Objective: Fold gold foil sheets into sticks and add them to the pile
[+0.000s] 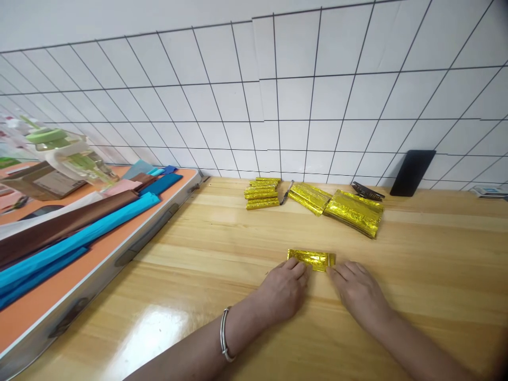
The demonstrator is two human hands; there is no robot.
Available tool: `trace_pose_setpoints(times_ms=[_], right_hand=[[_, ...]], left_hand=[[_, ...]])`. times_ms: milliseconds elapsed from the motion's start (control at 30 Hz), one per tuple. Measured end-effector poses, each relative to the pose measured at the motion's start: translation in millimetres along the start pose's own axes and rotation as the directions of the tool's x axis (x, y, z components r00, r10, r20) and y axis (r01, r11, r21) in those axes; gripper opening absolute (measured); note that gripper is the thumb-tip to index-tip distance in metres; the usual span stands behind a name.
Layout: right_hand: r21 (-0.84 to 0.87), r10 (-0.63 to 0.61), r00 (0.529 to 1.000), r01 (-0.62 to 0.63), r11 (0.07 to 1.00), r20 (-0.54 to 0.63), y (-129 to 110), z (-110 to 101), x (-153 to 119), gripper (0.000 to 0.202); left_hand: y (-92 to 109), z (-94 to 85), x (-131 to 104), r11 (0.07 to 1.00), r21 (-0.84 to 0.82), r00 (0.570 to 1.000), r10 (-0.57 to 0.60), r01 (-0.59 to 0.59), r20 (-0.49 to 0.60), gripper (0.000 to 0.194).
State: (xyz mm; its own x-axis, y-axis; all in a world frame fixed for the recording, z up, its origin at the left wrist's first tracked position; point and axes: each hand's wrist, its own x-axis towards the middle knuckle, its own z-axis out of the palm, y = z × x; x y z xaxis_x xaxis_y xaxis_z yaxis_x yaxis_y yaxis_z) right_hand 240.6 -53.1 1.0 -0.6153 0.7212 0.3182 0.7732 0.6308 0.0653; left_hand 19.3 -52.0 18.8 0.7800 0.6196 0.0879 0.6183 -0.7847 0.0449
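Gold foil strip [315, 258]: lay on the wooden tabletop [198, 264], before the stacked foil sheets [355, 212]. Met its left part with the left hand [286, 288], fingers curled; reached its right end with the right hand [359, 291], fingers slightly bent. Couldn't tell either grip. Risked skewing or creasing from uneven pressure.

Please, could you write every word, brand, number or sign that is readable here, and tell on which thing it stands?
No text can be read.
Pale label on the brown box: too blurred.
Small flat item at far right: too small.
Gold foil piece: no legible print.
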Motion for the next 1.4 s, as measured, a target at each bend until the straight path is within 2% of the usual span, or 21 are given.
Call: trace_pose_setpoints(times_ms=[167, 400, 600, 933, 1033, 1200, 1400], right_hand=[[-0.179, 0.005, 0.990, 0.020, 0.984, 0.142, -14.7, -4.8, 5.7, 0.048], [-0.234, 0.016, 0.978, 0.034, 0.972, 0.209, -23.3, -6.1, 14.0, 0.048], [-0.257, 0.007, 0.977, 0.049, 0.965, 0.212, -16.4, -8.9, 3.0, 0.047], [-0.207, -0.019, 0.990, 0.049, 0.977, 0.143, 3.6, -4.5, -17.0, 0.050], [-0.180, -0.032, 0.992, 0.054, 0.982, 0.124, 7.2, -6.3, -16.8, 0.052], [-0.149, -0.082, 0.984, 0.106, 0.983, 0.156, 8.6, -11.7, -8.6, 0.049], [-0.193, -0.090, 0.987, 0.115, 0.974, 0.133, 2.4, -7.3, -7.2, 0.043]], left_hand=[[2.3, -1.3, -1.3, 0.997, -0.017, 0.996, -0.076, 0.075, -0.048, 0.025], [3.4, 2.1, -2.0, 0.999, -0.010, 0.998, -0.043, 0.042, -0.048, 0.027], [-4.1, 2.9, -14.3, 0.999, -0.026, 0.998, -0.025, 0.024, -0.050, 0.030], [-11.4, 4.3, -39.3, 0.989, -0.103, 0.992, -0.109, 0.103, -0.062, 0.046], [-10.6, 1.7, -44.4, 0.989, -0.115, 0.993, -0.105, 0.097, -0.061, 0.046], [-7.5, -1.0, -46.6, 0.984, -0.102, 0.986, -0.156, 0.149, -0.062, 0.045], [-4.8, -1.5, -45.7, 0.987, -0.052, 0.986, -0.153, 0.150, -0.059, 0.045]])
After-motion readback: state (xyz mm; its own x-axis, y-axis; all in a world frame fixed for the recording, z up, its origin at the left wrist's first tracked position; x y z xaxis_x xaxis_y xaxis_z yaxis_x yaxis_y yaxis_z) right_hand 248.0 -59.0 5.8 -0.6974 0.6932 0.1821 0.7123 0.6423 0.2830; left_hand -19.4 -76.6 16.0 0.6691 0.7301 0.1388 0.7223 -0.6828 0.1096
